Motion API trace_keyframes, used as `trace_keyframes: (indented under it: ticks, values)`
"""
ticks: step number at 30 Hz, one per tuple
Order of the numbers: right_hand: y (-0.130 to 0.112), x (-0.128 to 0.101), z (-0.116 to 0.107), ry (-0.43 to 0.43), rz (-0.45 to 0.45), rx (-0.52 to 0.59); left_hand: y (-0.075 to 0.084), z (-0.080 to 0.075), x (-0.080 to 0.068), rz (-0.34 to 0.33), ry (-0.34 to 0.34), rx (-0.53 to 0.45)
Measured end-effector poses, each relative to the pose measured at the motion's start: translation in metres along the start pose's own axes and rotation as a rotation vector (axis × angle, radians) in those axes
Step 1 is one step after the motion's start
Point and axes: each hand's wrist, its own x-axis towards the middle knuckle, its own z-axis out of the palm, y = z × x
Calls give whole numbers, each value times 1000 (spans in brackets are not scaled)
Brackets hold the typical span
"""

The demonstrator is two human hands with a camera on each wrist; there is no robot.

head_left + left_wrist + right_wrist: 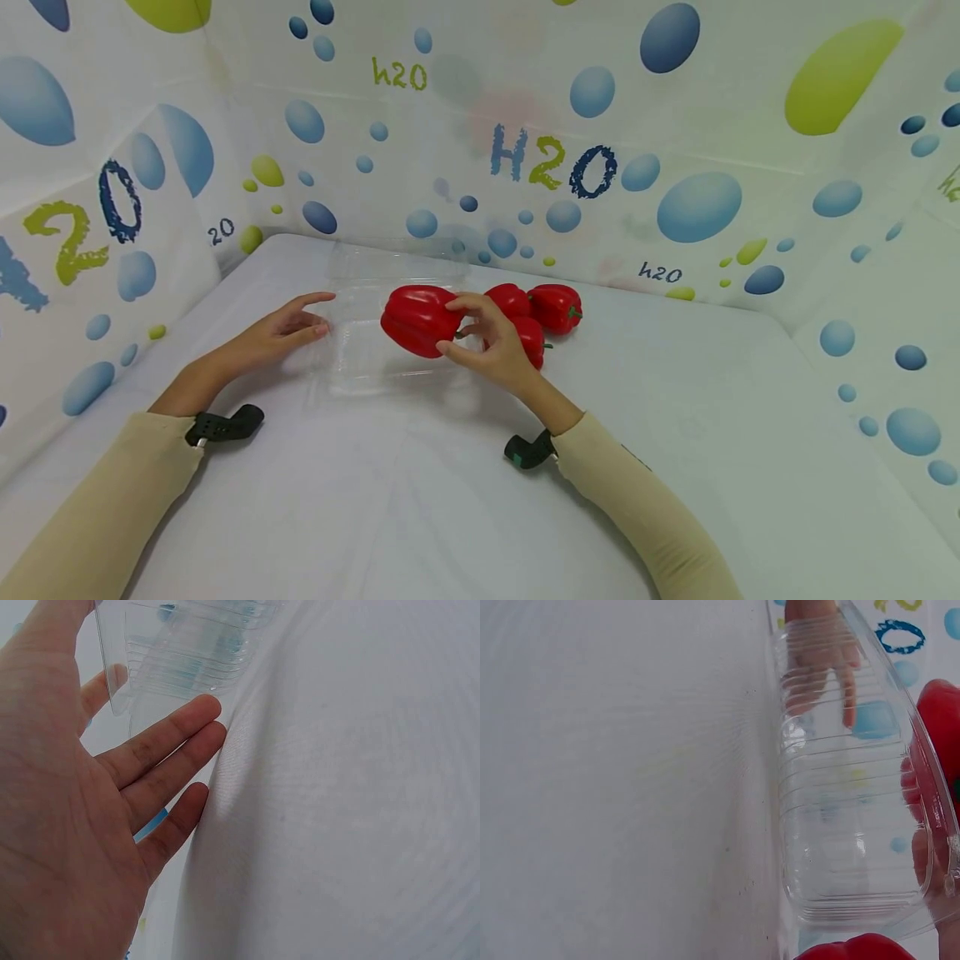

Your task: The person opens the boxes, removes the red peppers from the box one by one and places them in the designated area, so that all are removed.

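A clear plastic clamshell container (367,350) lies open on the white table (420,500), its lid (397,260) tipped back. My right hand (487,342) grips a large red bell pepper (416,319) and holds it just over the container's right side. My left hand (288,329) rests with straight fingers against the container's left edge (142,667). In the right wrist view the ribbed tray (847,817) shows with the left hand's fingers (821,652) seen through it and the held pepper (939,720) at the right.
Three more red peppers (555,307) lie clustered behind my right hand. Patterned fabric walls (675,150) with blue drops close in the table at the back and both sides. Bare white tabletop stretches toward me and to the right.
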Motion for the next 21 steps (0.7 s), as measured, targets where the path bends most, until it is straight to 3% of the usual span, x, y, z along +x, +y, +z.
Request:
trace_keyframes:
  ticks: [21]
  values:
    - [-2, -9, -19, 70, -29, -13, -2, -1, 0, 18, 20, -10]
